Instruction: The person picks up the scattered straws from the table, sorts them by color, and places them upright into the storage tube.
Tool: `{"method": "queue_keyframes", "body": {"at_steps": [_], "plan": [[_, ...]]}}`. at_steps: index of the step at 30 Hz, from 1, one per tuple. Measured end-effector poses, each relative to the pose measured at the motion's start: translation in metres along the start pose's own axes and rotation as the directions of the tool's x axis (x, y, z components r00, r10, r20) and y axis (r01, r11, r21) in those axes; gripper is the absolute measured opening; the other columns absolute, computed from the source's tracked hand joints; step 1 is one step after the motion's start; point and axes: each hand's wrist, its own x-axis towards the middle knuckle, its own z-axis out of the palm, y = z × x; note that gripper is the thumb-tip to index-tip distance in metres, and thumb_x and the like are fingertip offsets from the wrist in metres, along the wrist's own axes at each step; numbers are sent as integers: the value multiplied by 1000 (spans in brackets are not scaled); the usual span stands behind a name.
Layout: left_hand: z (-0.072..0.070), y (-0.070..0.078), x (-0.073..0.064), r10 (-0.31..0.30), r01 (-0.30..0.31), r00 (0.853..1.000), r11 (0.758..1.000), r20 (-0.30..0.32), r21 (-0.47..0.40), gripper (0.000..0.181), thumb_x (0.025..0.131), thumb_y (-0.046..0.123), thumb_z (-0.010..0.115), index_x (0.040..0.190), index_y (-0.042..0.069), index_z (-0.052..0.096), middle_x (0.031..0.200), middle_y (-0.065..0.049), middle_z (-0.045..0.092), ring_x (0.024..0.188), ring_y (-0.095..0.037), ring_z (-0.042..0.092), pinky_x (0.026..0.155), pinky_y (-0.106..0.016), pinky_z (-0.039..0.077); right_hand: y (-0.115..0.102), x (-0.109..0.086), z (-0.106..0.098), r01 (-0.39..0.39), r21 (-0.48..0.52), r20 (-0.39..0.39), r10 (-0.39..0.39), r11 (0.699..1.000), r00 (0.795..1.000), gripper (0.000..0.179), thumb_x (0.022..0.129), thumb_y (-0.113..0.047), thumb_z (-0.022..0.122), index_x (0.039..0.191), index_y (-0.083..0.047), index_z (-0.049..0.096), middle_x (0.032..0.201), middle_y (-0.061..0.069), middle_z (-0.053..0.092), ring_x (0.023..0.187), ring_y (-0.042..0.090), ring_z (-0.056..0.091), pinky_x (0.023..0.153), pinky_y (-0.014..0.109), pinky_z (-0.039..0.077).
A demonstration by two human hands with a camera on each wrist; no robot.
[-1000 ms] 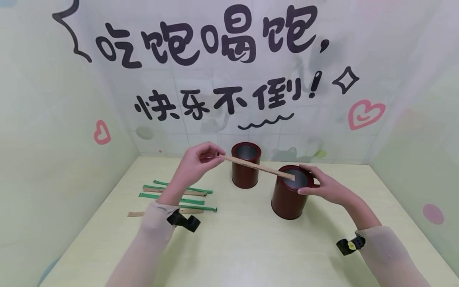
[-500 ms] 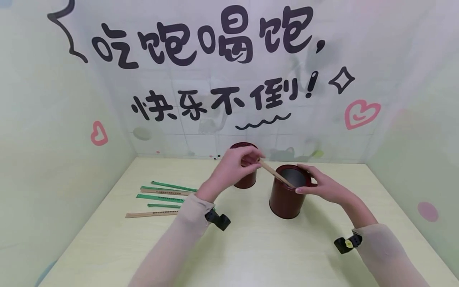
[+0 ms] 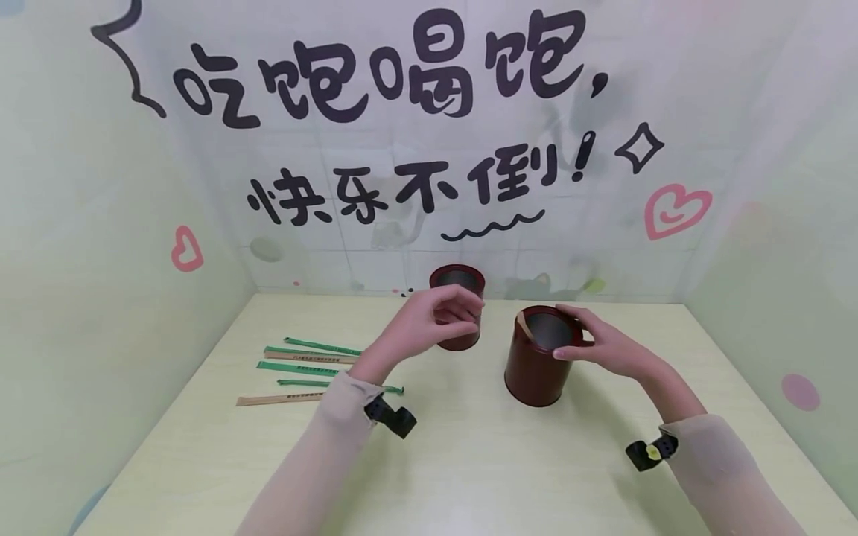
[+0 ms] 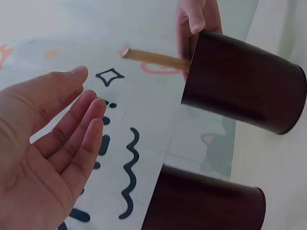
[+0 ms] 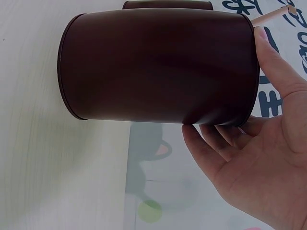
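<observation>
A dark red round canister (image 3: pixel 534 376) stands at the right of the table. My right hand (image 3: pixel 603 344) grips it by the upper side, thumb at the rim and fingers behind. Inside leans a slim brown paper-wrapped straw (image 4: pixel 156 58), its upper end sticking out past the rim in the left wrist view. My left hand (image 3: pixel 432 320) hovers left of that canister with relaxed fingers and holds nothing. It overlaps a second dark red canister (image 3: pixel 462 342) farther back, partly hiding it. The straw's lower end is hidden inside the front canister.
Several green wrapped straws (image 3: pixel 302 368) and brown wrapped straws (image 3: pixel 275 400) lie in a loose row on the left of the pale table (image 3: pixel 469 461), partly behind my left forearm. A printed wall (image 3: pixel 375 253) closes off the back, with side walls at both edges.
My left hand carried the brown straw rightward to the front canister, let go of it inside, and drew back slightly left. The right hand keeps its grip on the canister.
</observation>
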Motion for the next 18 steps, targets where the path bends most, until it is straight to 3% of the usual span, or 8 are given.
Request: {"method": "queue_keyframes", "body": {"at_steps": [6, 12, 18], "plan": [[-18, -17, -19, -47, 47, 998, 999, -51, 1, 28, 90, 14, 74, 117, 9, 68, 113, -7, 71, 102, -17, 67, 90, -28, 57, -2, -1, 1, -7, 2, 1, 7, 1000, 1000, 79, 94, -19, 69, 154, 2, 22, 150, 26, 34, 131, 41, 39, 106, 59, 45], [-42, -34, -43, -81, 83, 992, 997, -97, 9, 31, 90, 14, 74, 120, 8, 67, 117, -13, 69, 107, -22, 67, 91, -22, 56, -1, 0, 0, -9, 1, -1, 9, 1000, 1000, 80, 94, -19, 70, 154, 1, 22, 150, 26, 33, 131, 41, 38, 106, 60, 46], [-68, -52, -78, -135, 141, 982, 990, -130, 32, 32, 93, 14, 71, 122, 3, 64, 119, -15, 68, 110, -29, 65, 92, -18, 54, 4, 2, -1, -19, -2, 1, 19, 1000, 1000, 81, 94, -22, 70, 155, 0, 21, 152, 25, 32, 133, 40, 37, 107, 61, 44]]}}
